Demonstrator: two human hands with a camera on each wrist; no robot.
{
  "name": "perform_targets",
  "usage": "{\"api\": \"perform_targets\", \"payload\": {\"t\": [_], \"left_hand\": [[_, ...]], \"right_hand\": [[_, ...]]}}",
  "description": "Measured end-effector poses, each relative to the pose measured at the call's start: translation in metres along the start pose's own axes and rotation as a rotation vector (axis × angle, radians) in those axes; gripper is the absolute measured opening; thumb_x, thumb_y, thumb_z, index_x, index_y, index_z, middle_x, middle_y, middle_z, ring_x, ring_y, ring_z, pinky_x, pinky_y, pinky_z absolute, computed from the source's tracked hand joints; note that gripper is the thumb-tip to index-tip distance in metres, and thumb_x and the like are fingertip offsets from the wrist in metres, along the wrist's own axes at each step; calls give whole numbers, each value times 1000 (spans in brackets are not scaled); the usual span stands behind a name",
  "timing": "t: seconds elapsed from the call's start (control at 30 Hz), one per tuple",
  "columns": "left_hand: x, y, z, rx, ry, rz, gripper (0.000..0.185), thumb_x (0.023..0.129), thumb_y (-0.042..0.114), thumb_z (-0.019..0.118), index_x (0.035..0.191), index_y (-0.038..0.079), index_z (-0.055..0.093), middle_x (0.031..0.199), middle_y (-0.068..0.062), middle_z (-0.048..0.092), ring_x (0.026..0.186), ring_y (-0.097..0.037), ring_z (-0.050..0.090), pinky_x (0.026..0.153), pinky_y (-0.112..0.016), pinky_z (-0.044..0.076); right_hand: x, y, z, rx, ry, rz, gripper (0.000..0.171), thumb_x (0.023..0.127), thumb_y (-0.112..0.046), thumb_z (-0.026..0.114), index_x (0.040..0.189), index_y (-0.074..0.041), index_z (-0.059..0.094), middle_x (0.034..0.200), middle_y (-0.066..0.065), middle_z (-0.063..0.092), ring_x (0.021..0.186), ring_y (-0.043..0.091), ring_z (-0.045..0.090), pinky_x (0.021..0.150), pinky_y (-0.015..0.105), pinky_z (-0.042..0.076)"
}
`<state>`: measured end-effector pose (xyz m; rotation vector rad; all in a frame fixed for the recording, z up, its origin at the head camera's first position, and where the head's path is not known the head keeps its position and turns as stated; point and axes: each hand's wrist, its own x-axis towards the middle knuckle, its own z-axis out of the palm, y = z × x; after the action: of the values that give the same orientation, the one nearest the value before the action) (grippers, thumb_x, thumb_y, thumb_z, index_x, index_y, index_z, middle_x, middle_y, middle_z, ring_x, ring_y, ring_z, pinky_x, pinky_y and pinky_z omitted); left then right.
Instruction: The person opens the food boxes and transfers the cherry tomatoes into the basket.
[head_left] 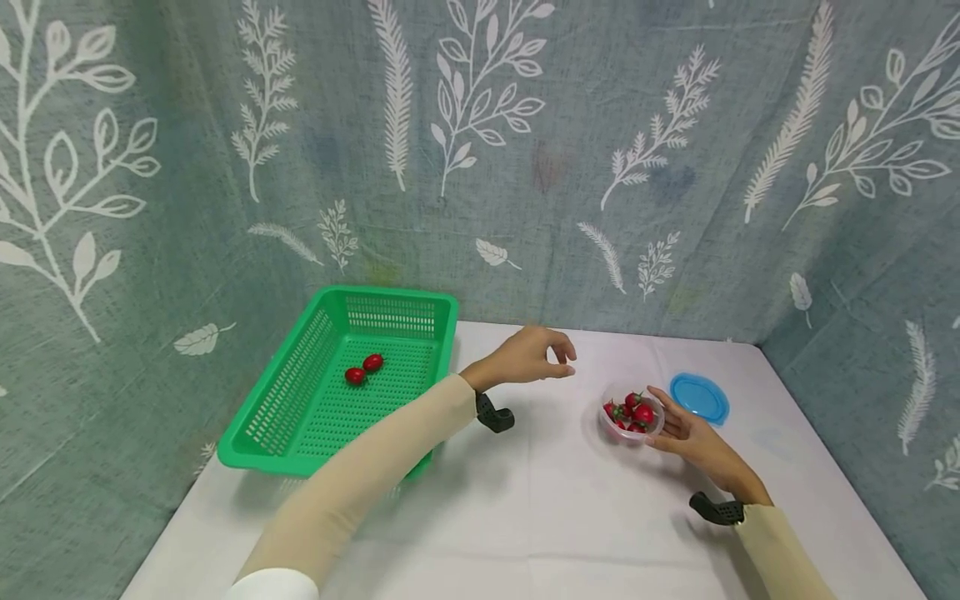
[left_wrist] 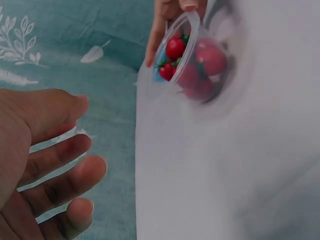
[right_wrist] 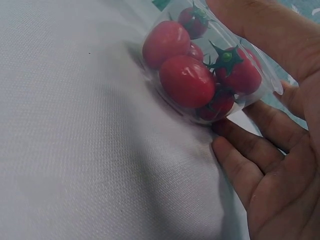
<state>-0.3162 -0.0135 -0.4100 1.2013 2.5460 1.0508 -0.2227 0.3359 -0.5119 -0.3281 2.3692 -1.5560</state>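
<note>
My right hand (head_left: 693, 442) holds a clear plastic tub (head_left: 627, 437) by its right side, with thumb and fingers around the wall. Several cherry tomatoes (right_wrist: 187, 81) with green stems lie inside the tub. In the right wrist view the tub leans over the white cloth. My left hand (head_left: 521, 358) is in the air between the tub and a green basket (head_left: 375, 408), its fingers loosely bent and nothing in them. Two cherry tomatoes (head_left: 372, 362) lie on the basket's perforated bottom.
A blue round lid (head_left: 699, 397) lies on the white tablecloth (head_left: 555, 517) just behind the right hand. Grey-green patterned fabric (head_left: 525, 217) rises behind the table and along both sides. The left forearm (head_left: 375, 458) passes over the basket's near right corner.
</note>
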Motion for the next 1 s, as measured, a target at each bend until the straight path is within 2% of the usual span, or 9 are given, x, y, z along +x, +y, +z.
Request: {"api": "perform_targets", "payload": {"t": [0.13,0.3,0.43,0.57,0.77,1.0], "left_hand": [[9,6,12,42,-21,24,15,97,25,74,109,17,73,95,6,71,65,-7,65,65,-23,53],[22,17,27,65,-48,54,16,97,25,75,110,17,74,96,7,71,69,-4,64,67,-22,52],[30,24,43,114,-65,74,16,96,25,74,111,17,74,97,8,72,80,-2,64,71,-20,50],[34,32,57,140,-83,70,17,96,24,74,111,16,75,99,7,72,88,-3,64,74,-19,50],[39,42,71,146,-76,38,20,97,25,73,113,13,76,101,8,72,93,-7,66,74,-19,49],[45,44,93,159,-74,9,21,97,21,74,116,15,77,108,7,73,99,-10,67,71,-17,48]], "right_hand": [[0,0,0,-11,2,7,90,98,-27,73,167,-21,15,170,19,10,149,47,27,107,44,47],[1,0,-1,7,3,1,90,98,-24,73,167,-19,15,170,19,12,149,46,28,106,37,48],[2,1,0,27,2,5,89,99,-22,72,167,-19,15,170,19,12,149,47,28,103,35,50],[1,1,0,23,1,12,87,100,-22,71,167,-21,14,170,19,11,148,48,29,103,39,51],[1,3,-2,49,-13,-20,88,100,-20,71,167,-20,13,169,21,12,149,47,27,100,27,50],[1,2,-2,72,-12,13,89,100,-19,71,167,-21,13,169,21,15,150,45,27,100,29,51]]}}
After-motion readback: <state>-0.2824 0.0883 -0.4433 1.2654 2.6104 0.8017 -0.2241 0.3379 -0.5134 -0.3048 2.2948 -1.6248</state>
